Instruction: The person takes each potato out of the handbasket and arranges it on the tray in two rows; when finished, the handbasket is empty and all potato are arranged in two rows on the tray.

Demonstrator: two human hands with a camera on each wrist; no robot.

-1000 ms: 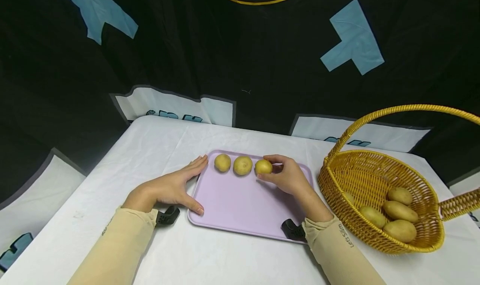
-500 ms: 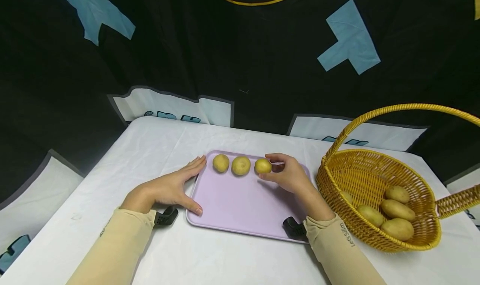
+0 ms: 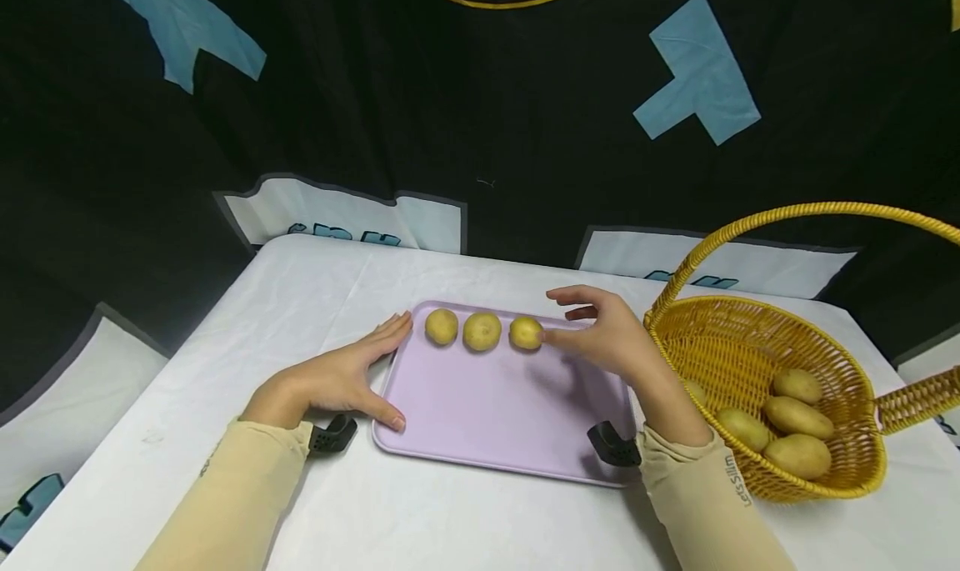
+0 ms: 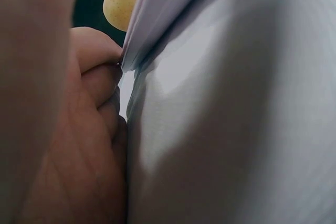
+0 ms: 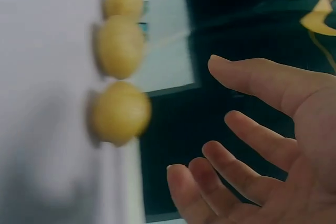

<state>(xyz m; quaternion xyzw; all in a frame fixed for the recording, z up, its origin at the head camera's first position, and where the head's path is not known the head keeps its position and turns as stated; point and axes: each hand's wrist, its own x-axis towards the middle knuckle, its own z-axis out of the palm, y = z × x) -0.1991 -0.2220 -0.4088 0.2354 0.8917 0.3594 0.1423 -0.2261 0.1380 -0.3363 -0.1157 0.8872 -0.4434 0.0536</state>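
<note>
A lilac tray (image 3: pixel 495 421) lies on the white cloth, with three potatoes in a row along its far edge: a left potato (image 3: pixel 441 327), a middle potato (image 3: pixel 482 332) and a right potato (image 3: pixel 526 333). My left hand (image 3: pixel 337 379) rests at the tray's left edge, fingers and thumb spread and touching the rim. Just right of the right potato, my right hand (image 3: pixel 607 333) hovers over the tray, holding nothing. In the right wrist view its fingers (image 5: pixel 247 177) are loosely bent and apart from the potatoes.
A yellow wicker basket (image 3: pixel 720 321) with a tall arched handle stands right of the tray, close to my right forearm. Several potatoes (image 3: pixel 798 417) lie inside it. A dark cloth (image 3: pixel 480 137) hangs behind the table.
My right hand has let go of the right potato and moved up and to the right. That potato stays in the row; the left hand has kept its place.
</note>
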